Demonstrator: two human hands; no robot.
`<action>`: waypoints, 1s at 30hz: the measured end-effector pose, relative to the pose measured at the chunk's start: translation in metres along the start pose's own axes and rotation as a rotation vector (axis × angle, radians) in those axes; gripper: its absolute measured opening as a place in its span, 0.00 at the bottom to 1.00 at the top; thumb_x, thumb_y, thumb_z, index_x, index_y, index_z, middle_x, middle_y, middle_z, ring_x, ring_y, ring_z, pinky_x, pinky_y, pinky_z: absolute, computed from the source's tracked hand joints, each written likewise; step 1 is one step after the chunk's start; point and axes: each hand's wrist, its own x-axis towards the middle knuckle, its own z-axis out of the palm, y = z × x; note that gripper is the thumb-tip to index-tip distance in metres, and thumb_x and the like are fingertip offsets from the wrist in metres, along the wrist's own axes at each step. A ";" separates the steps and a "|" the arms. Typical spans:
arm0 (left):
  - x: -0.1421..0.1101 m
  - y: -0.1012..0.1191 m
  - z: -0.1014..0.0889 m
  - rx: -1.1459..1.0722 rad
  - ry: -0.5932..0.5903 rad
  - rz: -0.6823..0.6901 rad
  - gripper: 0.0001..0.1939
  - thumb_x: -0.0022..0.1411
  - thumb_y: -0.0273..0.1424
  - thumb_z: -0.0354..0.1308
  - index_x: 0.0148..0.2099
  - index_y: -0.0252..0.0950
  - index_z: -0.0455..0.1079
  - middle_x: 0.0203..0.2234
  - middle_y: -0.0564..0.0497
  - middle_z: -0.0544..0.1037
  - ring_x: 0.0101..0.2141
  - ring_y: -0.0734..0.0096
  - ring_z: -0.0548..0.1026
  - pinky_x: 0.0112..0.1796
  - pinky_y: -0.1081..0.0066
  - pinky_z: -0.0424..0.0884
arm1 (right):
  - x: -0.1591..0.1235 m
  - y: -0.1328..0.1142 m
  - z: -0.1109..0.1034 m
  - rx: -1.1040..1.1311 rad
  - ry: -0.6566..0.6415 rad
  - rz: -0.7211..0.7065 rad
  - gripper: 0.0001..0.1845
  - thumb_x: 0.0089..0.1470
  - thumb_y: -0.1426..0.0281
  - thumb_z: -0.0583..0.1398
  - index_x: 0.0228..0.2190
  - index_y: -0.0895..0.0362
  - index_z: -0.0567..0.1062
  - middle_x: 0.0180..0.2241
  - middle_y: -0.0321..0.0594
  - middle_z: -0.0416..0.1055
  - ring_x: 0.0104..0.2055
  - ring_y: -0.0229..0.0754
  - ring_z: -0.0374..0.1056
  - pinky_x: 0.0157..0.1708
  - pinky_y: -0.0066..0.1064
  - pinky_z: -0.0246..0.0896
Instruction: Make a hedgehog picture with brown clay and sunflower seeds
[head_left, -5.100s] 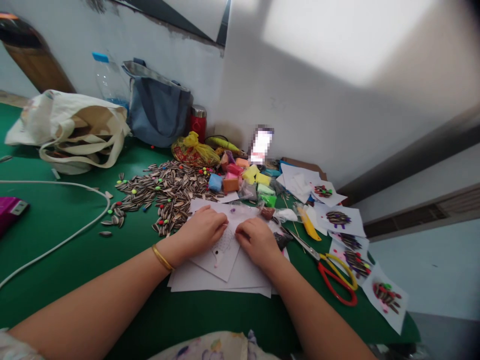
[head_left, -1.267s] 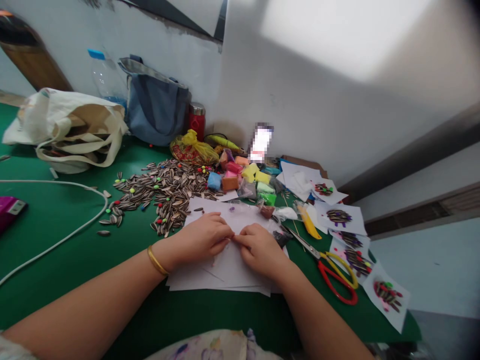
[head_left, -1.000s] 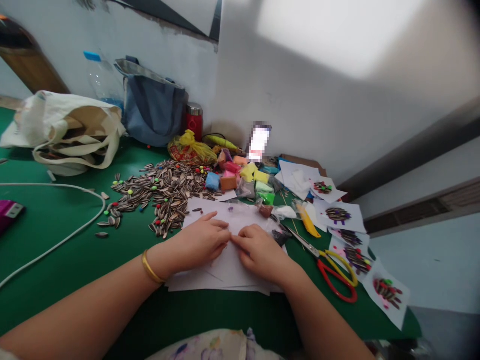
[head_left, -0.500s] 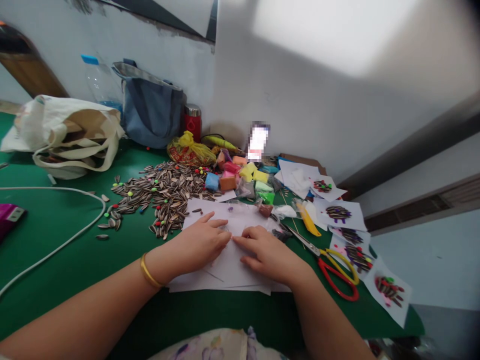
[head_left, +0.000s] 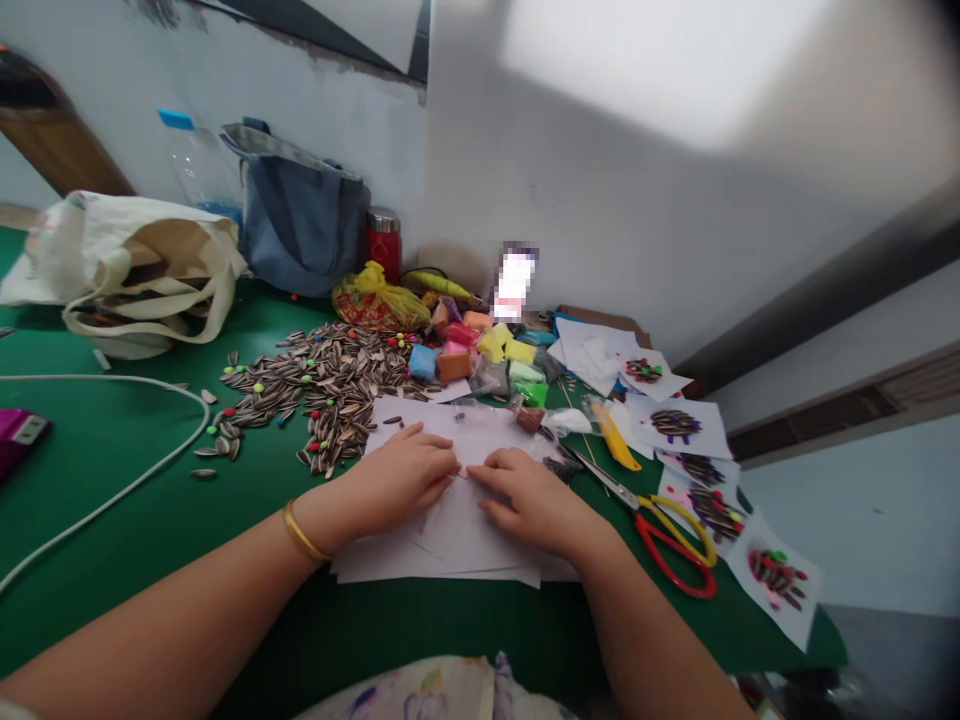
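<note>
The paper [head_left: 480, 545] lies under your fingers, a tiny pink bit [head_left: 462, 473] between their tips. Your right hand [head_left: 534, 503] has thumb and pointer apart; whether your left hand [head_left: 401, 478] pinches, I can't tell. Press softly, paper flat.

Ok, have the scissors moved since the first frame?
No. Against the yellow tool beside them, the scissors show no clear shift either way: same spot, same angle. The slight drift in the picture is the camera's.
</note>
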 end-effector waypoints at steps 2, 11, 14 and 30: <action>0.002 -0.003 0.000 -0.049 -0.005 -0.025 0.11 0.68 0.31 0.50 0.46 0.40 0.73 0.44 0.47 0.79 0.50 0.62 0.74 0.60 0.53 0.56 | -0.001 0.002 -0.001 0.033 0.012 -0.007 0.24 0.60 0.70 0.59 0.58 0.53 0.68 0.48 0.45 0.68 0.51 0.46 0.63 0.53 0.37 0.57; 0.002 -0.007 0.005 -0.088 0.032 -0.066 0.10 0.68 0.31 0.48 0.44 0.39 0.71 0.38 0.50 0.80 0.40 0.66 0.77 0.64 0.48 0.44 | 0.007 -0.010 0.007 -0.165 0.013 0.039 0.23 0.60 0.72 0.57 0.56 0.52 0.70 0.43 0.44 0.68 0.45 0.45 0.61 0.46 0.36 0.57; 0.002 -0.007 0.005 -0.082 0.036 -0.064 0.10 0.68 0.31 0.48 0.45 0.39 0.71 0.37 0.50 0.80 0.40 0.66 0.77 0.64 0.48 0.43 | 0.006 -0.009 0.007 -0.156 0.020 0.035 0.22 0.60 0.71 0.58 0.56 0.53 0.70 0.43 0.44 0.68 0.45 0.45 0.61 0.46 0.36 0.57; 0.003 -0.005 0.002 -0.100 0.016 -0.087 0.10 0.68 0.30 0.49 0.44 0.38 0.71 0.39 0.50 0.81 0.41 0.66 0.78 0.63 0.46 0.42 | 0.000 -0.004 0.001 -0.042 0.030 0.002 0.23 0.60 0.73 0.57 0.57 0.53 0.70 0.45 0.44 0.69 0.47 0.44 0.64 0.48 0.34 0.59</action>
